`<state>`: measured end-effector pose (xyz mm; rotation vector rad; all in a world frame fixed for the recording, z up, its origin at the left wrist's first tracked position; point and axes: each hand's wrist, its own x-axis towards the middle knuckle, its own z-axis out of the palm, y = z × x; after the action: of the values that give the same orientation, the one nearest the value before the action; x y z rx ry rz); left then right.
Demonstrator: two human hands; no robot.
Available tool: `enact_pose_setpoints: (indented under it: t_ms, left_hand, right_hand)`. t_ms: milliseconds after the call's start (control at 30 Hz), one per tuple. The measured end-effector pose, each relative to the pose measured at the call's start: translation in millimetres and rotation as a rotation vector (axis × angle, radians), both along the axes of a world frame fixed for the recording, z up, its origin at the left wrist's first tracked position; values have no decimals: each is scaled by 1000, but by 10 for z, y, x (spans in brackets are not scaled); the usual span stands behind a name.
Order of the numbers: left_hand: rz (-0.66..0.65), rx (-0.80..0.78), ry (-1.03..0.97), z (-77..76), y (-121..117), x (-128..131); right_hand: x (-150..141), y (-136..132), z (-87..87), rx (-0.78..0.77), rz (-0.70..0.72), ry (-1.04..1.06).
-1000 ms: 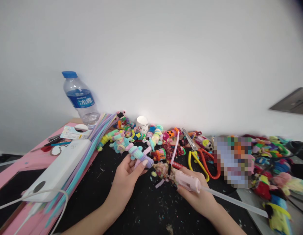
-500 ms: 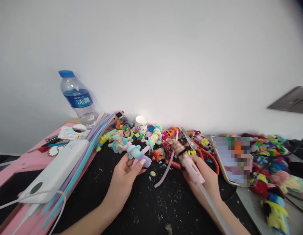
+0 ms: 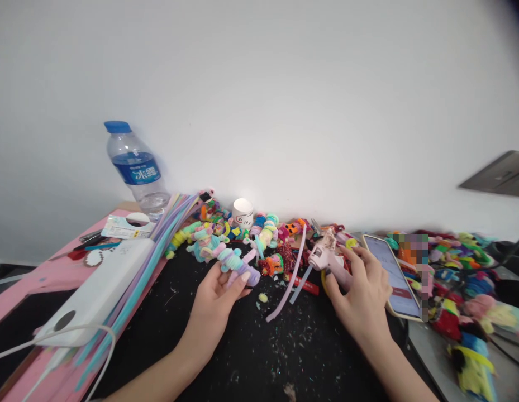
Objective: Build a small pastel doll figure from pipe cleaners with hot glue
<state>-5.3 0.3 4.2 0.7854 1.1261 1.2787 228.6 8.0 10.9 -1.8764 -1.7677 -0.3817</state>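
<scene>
My left hand (image 3: 213,307) is closed around a small pastel pipe-cleaner figure (image 3: 231,260), pinching its lilac end between thumb and fingers. To the right, my right hand (image 3: 363,293) has thumb and fingers around the handle of a pale pink hot glue gun (image 3: 325,263). The gun lies on its side, low over the black mat. A translucent glue stick (image 3: 301,286) juts from its back toward the lower left. A loose lilac pipe cleaner (image 3: 291,283) lies on the mat between my hands. The scissors (image 3: 315,225) are mostly hidden behind the gun.
Several pipe-cleaner figures (image 3: 265,234) line the wall with a paper cup (image 3: 243,213). On the left are a water bottle (image 3: 136,170), a white power strip (image 3: 98,290) and a pipe-cleaner bundle (image 3: 137,285). A phone (image 3: 391,273) and more figures (image 3: 472,357) are at right.
My right hand has turned the glue gun over and lowered it beside the phone, so its glue stick now points left. My left hand holds the figure in the same place.
</scene>
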Motion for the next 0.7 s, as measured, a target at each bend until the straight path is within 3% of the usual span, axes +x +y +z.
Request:
enact_pose_setpoints:
  t_ms: [100, 167, 233, 367, 700]
  left_hand:
    - [1, -11, 10, -1, 4, 6]
    - [-7, -15, 20, -5, 5, 8]
    - [-19, -14, 30, -11, 4, 7]
    - [-48, 0, 44, -19, -3, 11]
    - [-64, -2, 35, -1, -1, 39]
  right_hand:
    - [-130, -82, -11, 136, 350, 90]
    - [-273, -149, -36, 72, 544, 95]
    - [-420, -204, -66, -12, 629, 119]
    - [-600, -234, -122, -57, 648, 142]
    - [-684, -143, -269, -56, 620, 100]
